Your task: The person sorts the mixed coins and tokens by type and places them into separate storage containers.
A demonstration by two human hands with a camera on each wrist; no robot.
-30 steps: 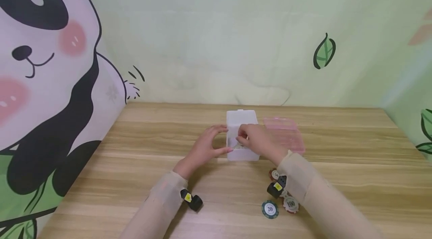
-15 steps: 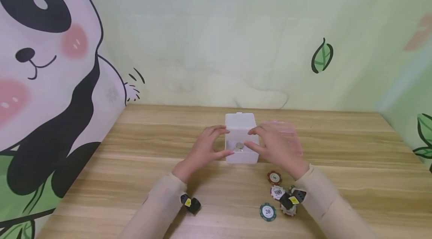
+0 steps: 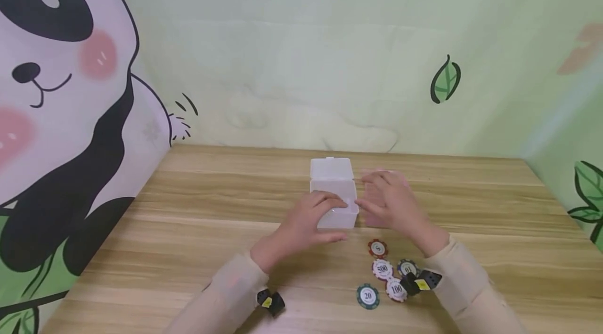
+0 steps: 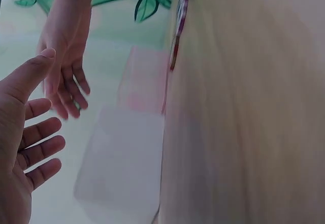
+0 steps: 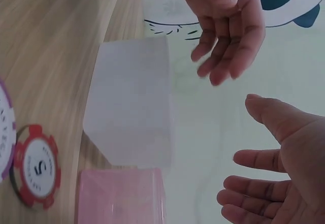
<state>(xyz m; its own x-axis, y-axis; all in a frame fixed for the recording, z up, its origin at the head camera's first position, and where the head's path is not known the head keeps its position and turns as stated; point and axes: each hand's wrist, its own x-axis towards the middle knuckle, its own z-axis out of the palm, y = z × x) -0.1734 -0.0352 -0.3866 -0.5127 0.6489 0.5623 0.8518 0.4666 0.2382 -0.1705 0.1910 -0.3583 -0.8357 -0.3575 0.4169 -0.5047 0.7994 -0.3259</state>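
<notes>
A small white translucent plastic box (image 3: 331, 169) stands on the table with its lid tilted back. My left hand (image 3: 308, 221) hovers over the box's front left part, fingers and thumb spread, and hides much of the inside. Above the pink translucent box (image 3: 373, 198), just right of the white one, my right hand (image 3: 398, 203) is held with its fingers loosely spread. In the right wrist view the left hand (image 5: 231, 36) and right hand (image 5: 284, 168) face each other beyond the white box (image 5: 132, 97), both apart from it and holding nothing.
Several poker chips lie nearer me on the wooden table (image 3: 188, 208): a red 5 chip (image 3: 378, 248), a 500 chip (image 3: 382, 269), a 100 chip (image 3: 395, 289), a green 20 chip (image 3: 367, 296) and a 10 chip (image 3: 407, 267). A panda-printed wall covering (image 3: 301, 62) rises behind.
My right hand first drew back from inside the white box, where coins showed, then moved right over the pink box. My left hand left the box's left side and came forward over its front.
</notes>
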